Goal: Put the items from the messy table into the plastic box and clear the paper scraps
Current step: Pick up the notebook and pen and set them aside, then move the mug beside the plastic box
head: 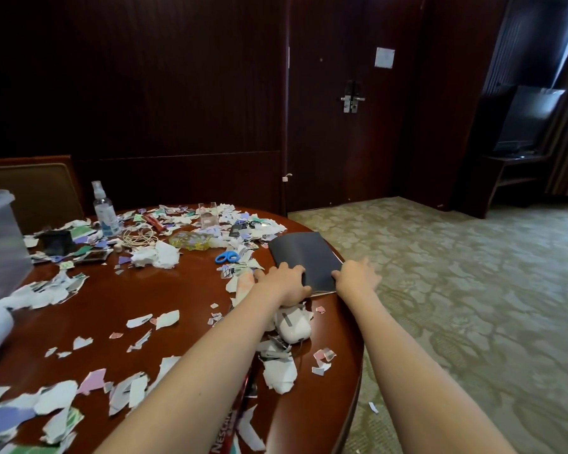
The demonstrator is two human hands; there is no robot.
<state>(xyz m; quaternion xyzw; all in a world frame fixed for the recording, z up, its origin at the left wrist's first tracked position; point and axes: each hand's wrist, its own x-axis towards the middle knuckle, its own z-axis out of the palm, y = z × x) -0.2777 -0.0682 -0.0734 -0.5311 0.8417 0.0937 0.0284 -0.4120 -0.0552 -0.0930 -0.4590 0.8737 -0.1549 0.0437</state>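
Both forearms reach in from the bottom edge. A red coffee packet [224, 432] sits partly under the left forearm. Torn paper scraps [168, 319] are all over the table [184, 283], thickest at the near left and along the far side.

A white mouse [292, 326] lies just beside the left wrist on the near side, sitting on scraps.

The left hand [286, 283] is on the near-left corner of a dark notebook [305, 255]. Its fingers are curled over the cover and the thumb is at the near edge, so it is gripping the notebook. The right hand [358, 277] is at the near-right corner with the thumb on top of the cover. The fingers are blurred and run past the table edge. It looks like a pinch on the notebook, though that isn't fully clear.

The notebook lies flat at the right rim of the table, between the two hands, with its far corner pointing away.

Blue scissors [227, 257] lie left of the notebook, apart from both hands. Further left are a crumpled tissue [159, 255], then a coiled cord [140, 239]. A spray bottle [104, 209] stands upright behind the cord.

The plastic box [0, 237] is at the far left edge of the table, well apart from the hands and the notebook.

Beyond the table are a patterned carpet [473, 290] and a dark wooden door [351, 142].
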